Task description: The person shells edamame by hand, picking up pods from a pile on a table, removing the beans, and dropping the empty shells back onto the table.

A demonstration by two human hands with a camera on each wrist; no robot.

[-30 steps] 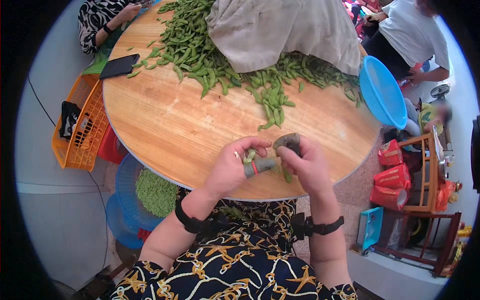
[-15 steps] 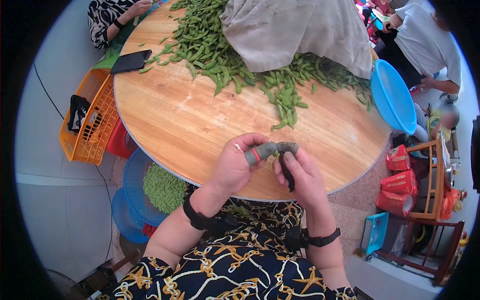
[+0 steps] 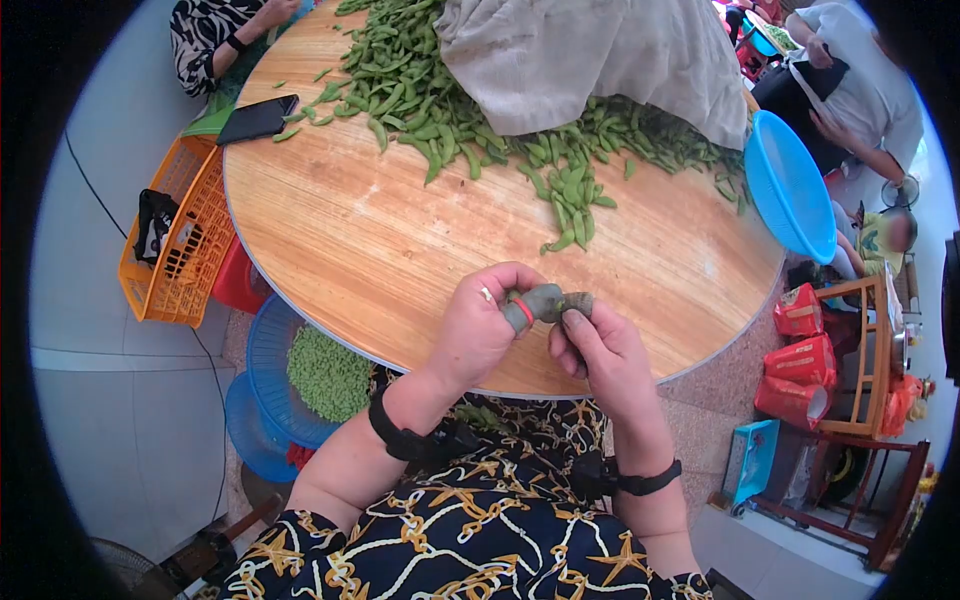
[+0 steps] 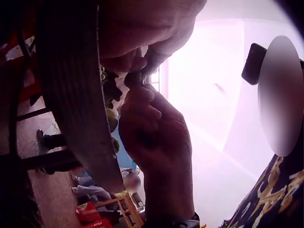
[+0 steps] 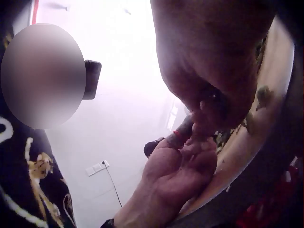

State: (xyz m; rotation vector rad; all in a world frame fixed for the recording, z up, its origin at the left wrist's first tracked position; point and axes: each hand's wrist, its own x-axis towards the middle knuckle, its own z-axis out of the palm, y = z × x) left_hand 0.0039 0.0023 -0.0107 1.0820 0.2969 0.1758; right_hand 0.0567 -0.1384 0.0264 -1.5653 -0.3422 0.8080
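Observation:
Over the near edge of the round wooden table (image 3: 330, 235), my two hands meet at their fingertips. The left hand (image 3: 478, 325) has a grey cover with a red band on its thumb. Its fingers curl inward, with a bit of green showing among them. My right hand (image 3: 610, 350), with a grey cover on a finger, bends its thumb and fingers against the left thumb. Between them they pinch a green soybean pod (image 3: 562, 304), mostly hidden by the fingers. Ahead lies a heap of soybean pods (image 3: 400, 85), with a small cluster of pods (image 3: 572, 205) nearer my hands.
A grey cloth (image 3: 590, 65) covers part of the heap. A black phone (image 3: 258, 119) lies at the left edge, a blue basket (image 3: 790, 190) leans at the right. Below left, shelled beans (image 3: 328, 372) fill a blue colander (image 3: 262, 345) beside an orange crate (image 3: 150, 285). Other people are around.
A second ago my hands were slightly apart, a green pod hanging from the right fingers. They have since come together at the fingertips, the pod now mostly hidden. The head view has shifted slightly.

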